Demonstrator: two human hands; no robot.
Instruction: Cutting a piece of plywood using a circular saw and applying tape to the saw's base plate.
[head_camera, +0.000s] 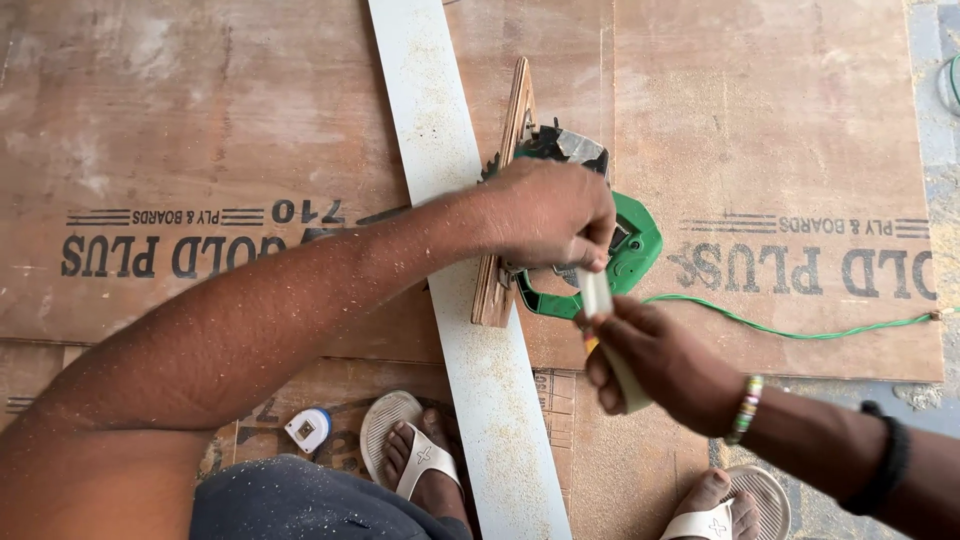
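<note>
My left hand (548, 212) reaches across a long white laminated strip (440, 150) and rests on a green circular saw (625, 250), with fingers curled over its top beside a short plywood guide piece (515, 120). My right hand (655, 355) grips a small pale stick-like piece (600, 300) just below the saw, its tip touching the left hand's fingers. Sawdust covers my left forearm and the strip.
Large brown plywood sheets (200, 120) lie under everything. A green cord (800, 330) runs right from the saw. A small tape measure (308, 428) sits near my left foot. My sandalled feet (420, 455) flank the strip's near end.
</note>
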